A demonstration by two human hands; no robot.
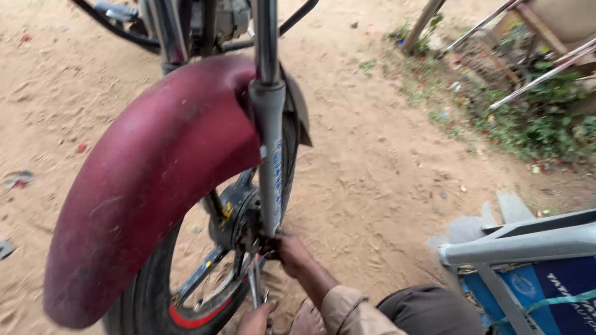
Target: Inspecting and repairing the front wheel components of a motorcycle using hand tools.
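A motorcycle front wheel (146, 291) with a black tyre and a red rim stripe stands on sand under a maroon mudguard (149, 180). A grey fork leg (270, 155) runs down to the axle (251, 239). My right hand (290, 253), on a beige-sleeved arm, is closed on the axle end at the foot of the fork. A metal spanner (254, 282) hangs down from the axle. My left hand (254, 319), at the bottom edge and partly cut off, grips its lower end.
Sandy ground (372, 174) lies all around. A grey frame with a blue panel (528, 273) stands at the lower right. Weeds, litter and metal rods (528, 80) fill the upper right. My dark-trousered leg (428, 310) is at the bottom.
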